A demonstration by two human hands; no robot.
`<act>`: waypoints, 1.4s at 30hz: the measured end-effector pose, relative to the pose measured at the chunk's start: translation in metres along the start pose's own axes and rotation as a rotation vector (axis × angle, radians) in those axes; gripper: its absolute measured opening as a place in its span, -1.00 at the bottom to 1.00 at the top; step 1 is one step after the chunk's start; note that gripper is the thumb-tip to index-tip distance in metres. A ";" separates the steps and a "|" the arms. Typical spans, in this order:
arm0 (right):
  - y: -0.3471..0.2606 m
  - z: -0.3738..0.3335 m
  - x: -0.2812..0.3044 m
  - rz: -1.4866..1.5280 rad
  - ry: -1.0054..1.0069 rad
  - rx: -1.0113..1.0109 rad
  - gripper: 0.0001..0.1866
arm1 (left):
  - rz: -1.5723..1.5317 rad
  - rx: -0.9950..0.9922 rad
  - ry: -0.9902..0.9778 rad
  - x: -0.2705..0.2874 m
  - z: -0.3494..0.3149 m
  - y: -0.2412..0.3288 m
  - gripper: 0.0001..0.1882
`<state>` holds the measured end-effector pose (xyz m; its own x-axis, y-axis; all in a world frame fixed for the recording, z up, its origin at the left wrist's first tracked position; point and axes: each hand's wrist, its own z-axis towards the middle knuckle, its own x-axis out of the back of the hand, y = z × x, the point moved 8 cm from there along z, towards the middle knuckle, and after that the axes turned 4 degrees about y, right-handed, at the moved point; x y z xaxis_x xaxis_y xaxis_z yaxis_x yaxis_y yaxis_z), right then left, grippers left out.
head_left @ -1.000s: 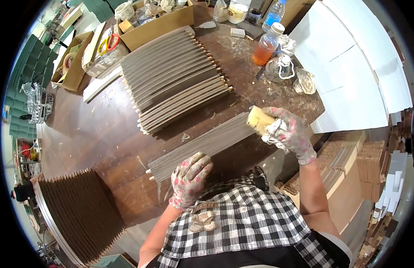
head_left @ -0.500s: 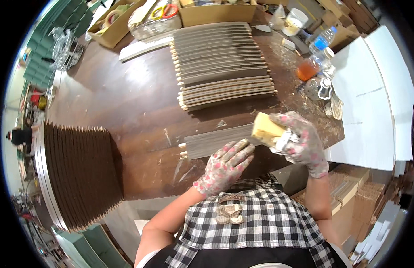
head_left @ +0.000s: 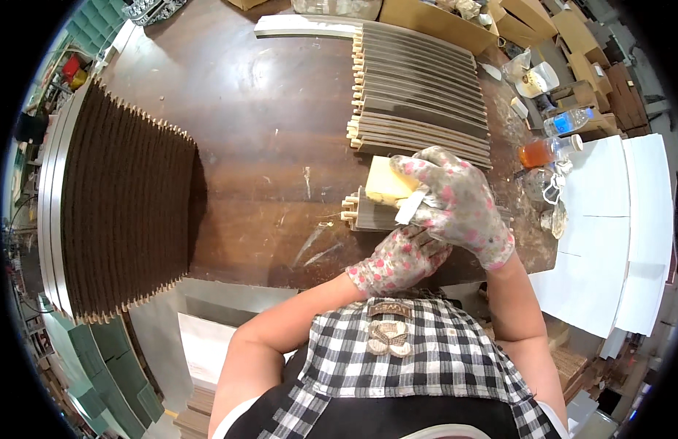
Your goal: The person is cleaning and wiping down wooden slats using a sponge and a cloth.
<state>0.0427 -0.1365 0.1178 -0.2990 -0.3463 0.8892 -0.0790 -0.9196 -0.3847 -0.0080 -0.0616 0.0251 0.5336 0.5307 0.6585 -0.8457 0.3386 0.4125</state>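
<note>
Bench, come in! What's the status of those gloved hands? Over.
Right hand gripping yellow block and white scrap. Left hand near side of grey strips, grip unclear. Right hand and block hiding part of the strips.

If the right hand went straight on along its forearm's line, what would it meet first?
Probably the near edge of the stack of grey-brown strips, just beyond the right hand in the picture. Its height is unclear, so it might pass over them.
</note>
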 end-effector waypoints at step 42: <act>0.125 -0.223 0.070 0.508 0.872 -0.646 -0.53 | -0.482 0.949 0.654 0.102 -0.051 -0.099 -0.70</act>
<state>-0.2000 -0.2345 0.0768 -0.9583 -0.1713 0.2285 -0.1538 -0.3650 -0.9182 0.1297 -0.0013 0.0191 0.4616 0.8871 -0.0094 -0.0880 0.0563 0.9945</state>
